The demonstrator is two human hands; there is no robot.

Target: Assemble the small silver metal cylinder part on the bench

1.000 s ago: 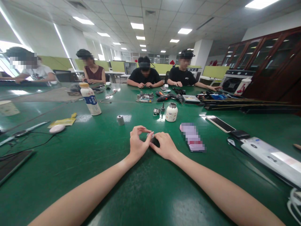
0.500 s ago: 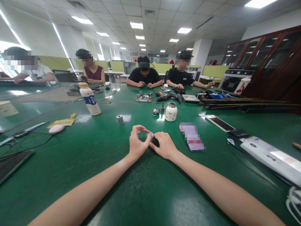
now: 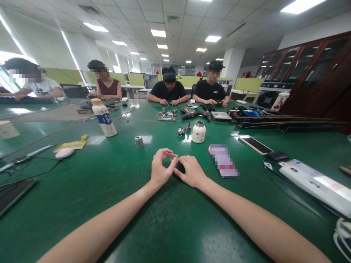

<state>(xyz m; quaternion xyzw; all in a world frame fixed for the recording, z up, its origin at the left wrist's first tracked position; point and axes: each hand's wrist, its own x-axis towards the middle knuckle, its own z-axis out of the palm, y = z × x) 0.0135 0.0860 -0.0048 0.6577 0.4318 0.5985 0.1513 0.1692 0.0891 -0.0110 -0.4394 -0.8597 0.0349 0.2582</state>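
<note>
Over the green table (image 3: 115, 190), my left hand (image 3: 161, 166) curls its thumb and fingers in a pinch on a small silvery piece (image 3: 172, 159). Against it, my right hand (image 3: 191, 170) is closed round a small dark object (image 3: 180, 167), its kind mostly hidden by the fingers. The fingertips of both hands meet. Beyond them stand a grey metal cylinder (image 3: 139, 142) and a lidless white flask (image 3: 199, 132) with small prints. Beside the flask are a shiny metal lid (image 3: 181, 131) and a dark stopper-like part (image 3: 189, 126).
A pixelated phone (image 3: 223, 160) lies right of my hands, with a white phone (image 3: 255, 144) and a power strip (image 3: 315, 186) farther right. Left are a drink bottle (image 3: 104, 118) and a pink mouse (image 3: 64, 153). Across the table, several people sit behind a circuit board (image 3: 168, 115) and drills (image 3: 189, 115).
The silvery piece has tilted slightly between my fingers; my hands stay together in nearly the same place. Across the table, the person on the right has drawn an outstretched arm inward.
</note>
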